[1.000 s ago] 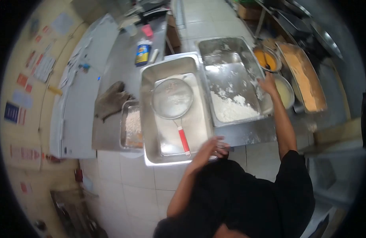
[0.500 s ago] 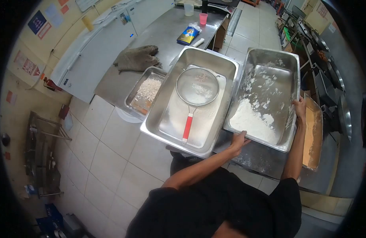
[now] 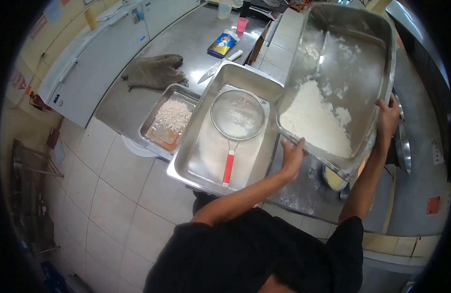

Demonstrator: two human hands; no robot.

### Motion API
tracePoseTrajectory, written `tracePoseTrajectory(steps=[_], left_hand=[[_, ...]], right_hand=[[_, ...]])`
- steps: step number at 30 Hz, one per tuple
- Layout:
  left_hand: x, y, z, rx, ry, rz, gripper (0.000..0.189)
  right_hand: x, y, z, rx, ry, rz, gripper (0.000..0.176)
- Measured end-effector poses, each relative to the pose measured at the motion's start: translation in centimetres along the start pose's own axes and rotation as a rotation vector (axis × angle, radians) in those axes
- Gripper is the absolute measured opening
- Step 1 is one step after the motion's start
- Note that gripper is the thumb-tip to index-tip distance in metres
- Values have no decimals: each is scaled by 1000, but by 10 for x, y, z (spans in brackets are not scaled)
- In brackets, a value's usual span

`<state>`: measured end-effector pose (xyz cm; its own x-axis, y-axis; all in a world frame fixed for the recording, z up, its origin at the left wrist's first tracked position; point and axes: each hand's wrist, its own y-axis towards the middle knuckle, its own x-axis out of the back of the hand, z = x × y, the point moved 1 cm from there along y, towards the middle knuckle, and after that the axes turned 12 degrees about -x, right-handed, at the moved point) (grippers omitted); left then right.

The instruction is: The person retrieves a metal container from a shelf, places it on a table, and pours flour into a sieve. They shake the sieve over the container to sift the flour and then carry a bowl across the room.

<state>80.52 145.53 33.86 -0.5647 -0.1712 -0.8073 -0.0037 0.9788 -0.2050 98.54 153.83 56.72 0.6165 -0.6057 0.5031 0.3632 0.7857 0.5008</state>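
A deep metal pan (image 3: 355,73) with white flour (image 3: 315,122) heaped at its near left end is held up and tilted. My left hand (image 3: 293,157) grips its near left edge, thumb on the rim. At the right side wall, my right hand (image 3: 387,117) holds the rim. Left of it stands a second metal pan (image 3: 186,163) with flour over its bottom. Inside that pan lies a round mesh sieve (image 3: 237,116) with bits and flour in it, its red handle (image 3: 228,168) pointing toward me. My fingers under the held pan are partly hidden.
A small tray (image 3: 171,117) of pale crumbs is at the left, with a grey mitt (image 3: 157,72) behind. A knife (image 3: 215,68), a blue and yellow packet (image 3: 222,45) and a pink cup (image 3: 242,24) lie further back. A bowl (image 3: 334,179) of something yellow is below the held pan.
Both hands have raised the flour pan and tilted it, moving it up and to the right. The yellow bowl beneath has come into view. The camera view has shifted a little.
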Motion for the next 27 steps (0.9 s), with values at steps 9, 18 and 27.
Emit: tracePoseTrajectory(steps=[9,18,27], left_hand=[[35,39,-29,73,-23,62,45],[77,46,-24,146,-18,118,46],[84,53,-43,122,-55,107,31]], right_hand=[[-129,-42,77,254,21,-75,17],[-181,-103,142,316,-187,-121,12],[-202,-130,150,440,-202,-119,8]])
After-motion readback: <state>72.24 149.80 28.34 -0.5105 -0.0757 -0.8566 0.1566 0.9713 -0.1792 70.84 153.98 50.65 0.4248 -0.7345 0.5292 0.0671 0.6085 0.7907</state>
